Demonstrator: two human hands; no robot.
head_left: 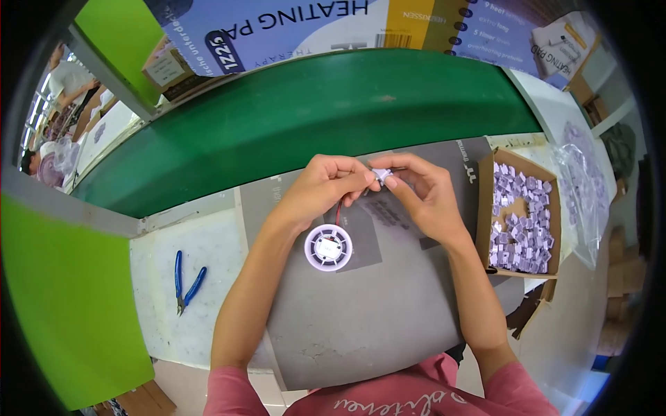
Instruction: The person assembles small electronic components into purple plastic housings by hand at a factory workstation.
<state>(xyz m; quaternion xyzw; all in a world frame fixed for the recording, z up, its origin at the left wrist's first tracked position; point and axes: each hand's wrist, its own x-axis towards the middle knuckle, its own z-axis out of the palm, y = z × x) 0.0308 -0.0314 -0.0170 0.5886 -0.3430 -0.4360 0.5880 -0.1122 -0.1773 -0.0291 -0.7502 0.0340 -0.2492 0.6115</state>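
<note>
lilac piece [382,175] in both hands [316,188] [435,197]; pliers [179,274] left, parts box [485,216] right.

Grn strip [312,104] behind wht bench [156,284], lime panel [69,298] L, prob. tiled flr [562,360].

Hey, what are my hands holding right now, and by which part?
A small pale lilac piece: the right hand pinches it by opposite sides between thumb and forefinger; the left hand is at its left end, exact grip unclear.
</note>
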